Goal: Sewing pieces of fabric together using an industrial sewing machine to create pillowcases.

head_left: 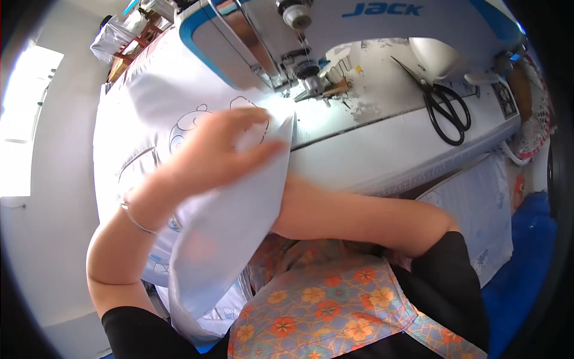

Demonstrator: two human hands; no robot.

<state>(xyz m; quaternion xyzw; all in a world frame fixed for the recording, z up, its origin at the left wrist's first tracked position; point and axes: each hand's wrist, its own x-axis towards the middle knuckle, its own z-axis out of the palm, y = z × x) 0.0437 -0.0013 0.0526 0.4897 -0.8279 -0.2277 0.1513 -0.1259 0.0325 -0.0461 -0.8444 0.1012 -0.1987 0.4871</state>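
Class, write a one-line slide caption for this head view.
Left hand grips white printed fabric at a sewing machine; black scissors lie alongside.

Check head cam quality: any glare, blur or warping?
Head view: window at left is blown out; glare washes the white fabric near the needle. The left hand is motion-blurred. Fisheye bends the table edge, with a dark vignette at the corners. Scissors are sharp.

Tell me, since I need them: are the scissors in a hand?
No, the scissors lie alone on the sewing table, apart from both hands.
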